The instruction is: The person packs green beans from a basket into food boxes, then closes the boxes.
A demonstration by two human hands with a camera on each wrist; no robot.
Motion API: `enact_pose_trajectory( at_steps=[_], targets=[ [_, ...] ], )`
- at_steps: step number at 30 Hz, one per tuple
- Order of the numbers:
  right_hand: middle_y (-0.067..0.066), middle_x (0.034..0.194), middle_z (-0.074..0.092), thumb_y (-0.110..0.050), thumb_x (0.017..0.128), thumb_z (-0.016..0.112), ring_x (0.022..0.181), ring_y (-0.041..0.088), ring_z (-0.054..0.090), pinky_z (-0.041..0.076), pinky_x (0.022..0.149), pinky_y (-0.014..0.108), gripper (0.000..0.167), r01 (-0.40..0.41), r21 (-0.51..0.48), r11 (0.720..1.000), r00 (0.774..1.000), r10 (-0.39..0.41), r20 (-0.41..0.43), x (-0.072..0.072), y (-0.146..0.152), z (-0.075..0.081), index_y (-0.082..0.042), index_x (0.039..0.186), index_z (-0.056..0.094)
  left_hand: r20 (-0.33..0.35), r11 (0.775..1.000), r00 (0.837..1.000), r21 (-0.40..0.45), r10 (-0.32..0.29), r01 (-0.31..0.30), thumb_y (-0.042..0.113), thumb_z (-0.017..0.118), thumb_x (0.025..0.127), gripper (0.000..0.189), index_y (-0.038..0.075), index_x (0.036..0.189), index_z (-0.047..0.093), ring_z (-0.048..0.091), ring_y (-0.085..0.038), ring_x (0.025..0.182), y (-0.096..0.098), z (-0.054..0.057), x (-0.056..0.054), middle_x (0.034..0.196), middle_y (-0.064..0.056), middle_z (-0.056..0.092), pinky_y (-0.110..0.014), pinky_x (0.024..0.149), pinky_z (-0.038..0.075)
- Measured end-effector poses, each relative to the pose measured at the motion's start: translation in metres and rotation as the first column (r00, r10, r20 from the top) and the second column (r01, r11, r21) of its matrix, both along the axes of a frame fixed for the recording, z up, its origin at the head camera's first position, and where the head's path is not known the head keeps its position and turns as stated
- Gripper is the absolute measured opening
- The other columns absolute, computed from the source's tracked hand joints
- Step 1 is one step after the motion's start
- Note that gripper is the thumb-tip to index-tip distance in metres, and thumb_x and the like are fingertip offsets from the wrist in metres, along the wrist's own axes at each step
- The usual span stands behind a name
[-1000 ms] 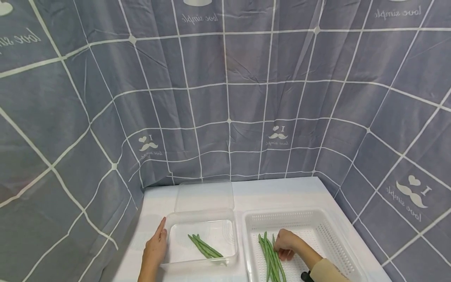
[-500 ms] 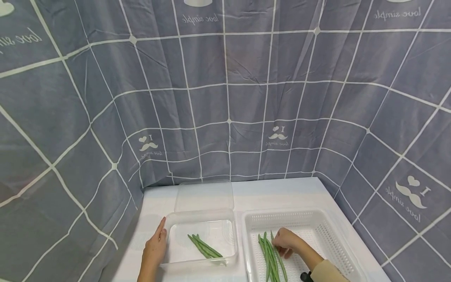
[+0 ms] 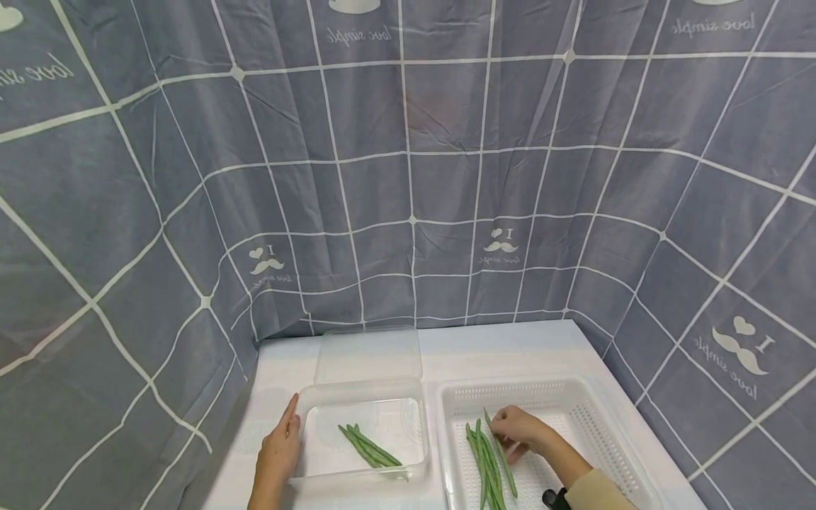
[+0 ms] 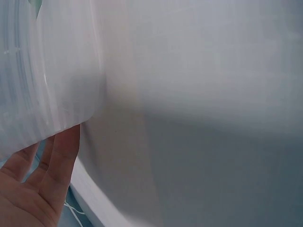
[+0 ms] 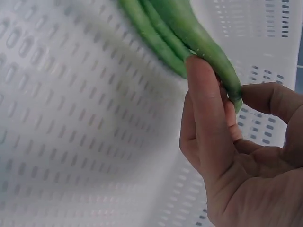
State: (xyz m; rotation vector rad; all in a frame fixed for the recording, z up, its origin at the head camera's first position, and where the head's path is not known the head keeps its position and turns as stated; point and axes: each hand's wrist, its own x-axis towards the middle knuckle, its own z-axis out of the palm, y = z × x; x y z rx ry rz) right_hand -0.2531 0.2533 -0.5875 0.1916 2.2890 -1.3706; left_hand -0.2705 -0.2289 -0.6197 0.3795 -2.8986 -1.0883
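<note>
Right hand (image 3: 518, 428) pinches one green bean (image 5: 201, 38) near its far end, thumb against fingers. The bean lies on that hand's left, its long axis running far to near, slanting right, beside other beans (image 3: 486, 467) in the white basket (image 3: 523, 384). Left hand (image 3: 279, 450), farther off, rests its straight fingers against the clear box (image 3: 363, 389). Compared with half a second ago, the bean sits slightly farther off.

Head view fwd & dn; wrists close-up.
</note>
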Motion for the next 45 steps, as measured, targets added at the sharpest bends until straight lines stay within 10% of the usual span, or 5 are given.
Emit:
enact_pose_trajectory(
  at_steps=[45],
  targets=[
    [0.006, 0.088, 0.063, -0.013, 0.095, 0.059, 0.073, 0.015, 0.065, 0.061, 0.053, 0.026, 0.026, -0.158, -0.183, 0.97, 0.985, 0.143, -0.092, -0.04, -0.066, 0.083, 0.003, 0.115, 0.062, -0.018, 1.0, 1.0, 0.021, 0.017, -0.016, 0.038, 0.032, 0.116, 0.054, 0.023, 0.168, 0.032, 0.053, -0.063, 0.135, 0.001, 0.0, 0.002, 0.155, -0.029, 0.049, -0.08, 0.102, 0.045]
  ],
)
